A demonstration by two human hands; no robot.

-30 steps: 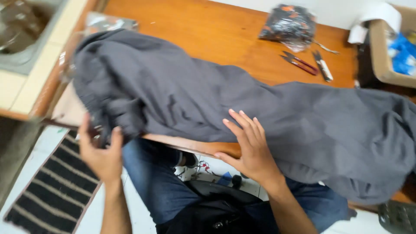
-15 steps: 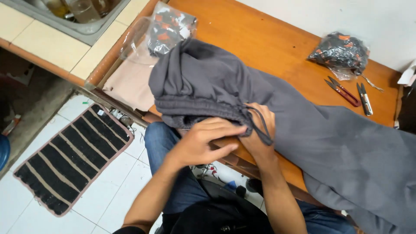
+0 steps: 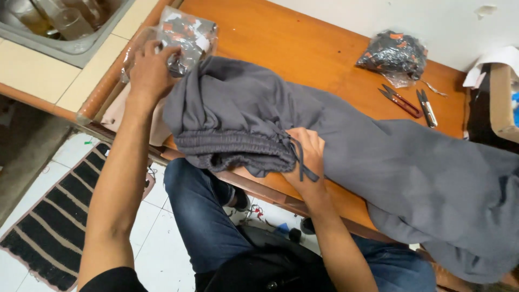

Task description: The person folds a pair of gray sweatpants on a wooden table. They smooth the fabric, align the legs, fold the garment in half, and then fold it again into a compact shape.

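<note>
Grey sweatpants [image 3: 346,146] lie spread across the orange wooden table [image 3: 303,48], their elastic waistband [image 3: 232,147] bunched at the near edge. My right hand [image 3: 307,154] rests on the waistband and pinches it beside the dark drawstring [image 3: 300,161]. My left hand [image 3: 150,67] reaches to the table's left corner and grips a clear plastic bag of small dark items [image 3: 186,33]. Beneath that bag lies a beige folded cloth [image 3: 116,111].
A second plastic bag of dark items [image 3: 392,54] sits at the back, with thread snips [image 3: 400,100] and a small dark tool [image 3: 427,108] beside it. A cardboard box [image 3: 503,103] stands at right. A metal sink [image 3: 59,21] is at left, a striped mat [image 3: 48,227] on the tiled floor.
My left hand has left the waistband and reached left to the plastic bag. My right hand stays on the waistband. The view has shifted slightly.
</note>
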